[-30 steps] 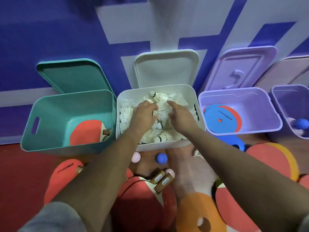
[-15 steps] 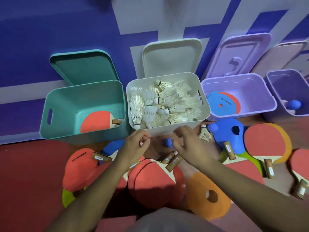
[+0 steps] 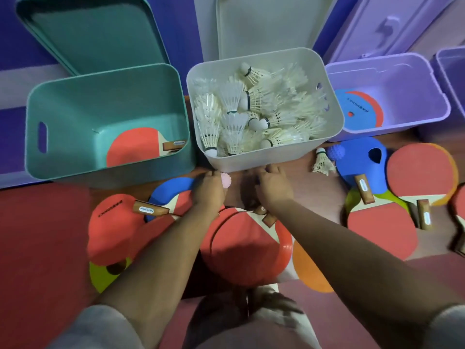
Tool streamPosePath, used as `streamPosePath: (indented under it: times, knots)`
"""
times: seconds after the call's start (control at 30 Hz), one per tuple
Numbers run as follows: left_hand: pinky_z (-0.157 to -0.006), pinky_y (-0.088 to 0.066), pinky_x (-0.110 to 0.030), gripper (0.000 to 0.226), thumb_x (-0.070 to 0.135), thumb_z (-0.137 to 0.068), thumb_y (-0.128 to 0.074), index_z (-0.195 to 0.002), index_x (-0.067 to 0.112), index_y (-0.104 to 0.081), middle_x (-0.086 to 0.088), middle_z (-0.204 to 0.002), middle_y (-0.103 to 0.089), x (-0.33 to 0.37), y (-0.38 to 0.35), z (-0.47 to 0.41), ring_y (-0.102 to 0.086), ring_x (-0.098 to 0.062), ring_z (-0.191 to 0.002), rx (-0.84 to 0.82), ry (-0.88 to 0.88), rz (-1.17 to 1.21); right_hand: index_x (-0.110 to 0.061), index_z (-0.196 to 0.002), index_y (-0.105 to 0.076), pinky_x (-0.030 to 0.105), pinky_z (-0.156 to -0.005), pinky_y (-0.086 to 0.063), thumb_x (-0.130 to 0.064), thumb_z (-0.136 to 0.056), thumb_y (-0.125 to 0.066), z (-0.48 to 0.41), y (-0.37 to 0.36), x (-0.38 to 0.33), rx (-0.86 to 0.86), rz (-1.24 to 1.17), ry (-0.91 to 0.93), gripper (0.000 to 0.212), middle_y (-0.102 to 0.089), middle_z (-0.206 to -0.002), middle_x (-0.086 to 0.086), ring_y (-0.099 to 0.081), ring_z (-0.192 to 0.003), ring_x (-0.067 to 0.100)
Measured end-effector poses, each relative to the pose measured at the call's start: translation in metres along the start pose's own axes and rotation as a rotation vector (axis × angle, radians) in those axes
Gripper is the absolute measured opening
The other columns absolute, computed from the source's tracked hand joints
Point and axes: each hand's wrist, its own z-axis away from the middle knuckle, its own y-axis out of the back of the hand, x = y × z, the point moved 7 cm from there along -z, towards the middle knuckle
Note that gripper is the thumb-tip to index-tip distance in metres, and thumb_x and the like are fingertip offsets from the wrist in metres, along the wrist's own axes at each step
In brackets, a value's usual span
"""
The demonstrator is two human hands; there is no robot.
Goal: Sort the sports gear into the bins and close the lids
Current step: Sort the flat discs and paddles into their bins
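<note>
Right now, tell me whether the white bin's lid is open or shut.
Open: the white lid stands propped behind the white bin, shuttlecocks exposed.

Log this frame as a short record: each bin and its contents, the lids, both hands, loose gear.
teal plastic bin: one red table-tennis paddle inside
white plastic bin: heaped with white feather shuttlecocks
lilac plastic bin: flat blue and red discs
teal lid, white lid, lilac lid: open, standing behind their bins
left hand: low before the white bin, fingers at a pink spiky ball; grip unclear
right hand: beside it, fingers down; contents hidden
loose on red floor: stray shuttlecock, blue spiky ball, red paddles, coloured discs
</note>
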Motion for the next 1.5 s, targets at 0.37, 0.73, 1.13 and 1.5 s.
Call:
streamPosePath:
  times: [0.37,0.73,1.13,1.5]
  knots:
    - [-0.064,-0.041,-0.033,0.038,0.026,-0.072,-0.077,-0.098,0.011,-0.053,-0.013,-0.097,-0.064,0.002,0.013,0.014,-0.061,-0.031,-0.088,0.048,-0.142,0.373,-0.011,-0.115,-0.058,0.038,-0.095,-0.041,-0.016,-0.079,-0.063,0.007,0.017,0.007,0.011,-0.173,-0.002,0.037,-0.054,-0.116,0.018,-0.047,-0.111,0.038]
    - [-0.086,-0.053,-0.030,0.053,0.020,-0.073,-0.082,-0.118,0.022,-0.053,0.001,-0.109,-0.062,0.107,0.075,0.052,-0.063,-0.012,-0.092,-0.045,-0.304,0.785,-0.015,-0.128,-0.055,0.029,-0.087,-0.047,-0.029,-0.084,-0.070,0.086,0.155,0.057,0.252,-0.466,0.066,0.048,-0.060,-0.121,0.003,-0.059,-0.103,0.019]
    - [-0.082,-0.054,-0.041,0.040,0.025,-0.068,-0.077,-0.103,0.029,-0.056,0.004,-0.102,-0.065,0.332,0.126,0.038,-0.065,-0.018,-0.092,0.167,-0.431,0.764,-0.008,-0.121,-0.057,0.029,-0.082,-0.049,-0.019,-0.081,-0.074,0.094,0.289,0.254,0.415,-0.528,0.034,0.045,-0.063,-0.111,0.008,-0.065,-0.093,0.024]
    - [-0.067,-0.044,-0.028,0.036,0.016,-0.068,-0.080,-0.095,0.022,-0.058,-0.002,-0.089,-0.064,0.539,0.047,0.000,-0.057,-0.015,-0.070,0.067,-0.406,0.692,-0.011,-0.126,-0.058,0.023,-0.077,-0.038,-0.025,-0.080,-0.072,0.044,0.329,0.463,0.376,-0.485,-0.091,0.050,-0.063,-0.118,0.009,-0.061,-0.097,0.023]
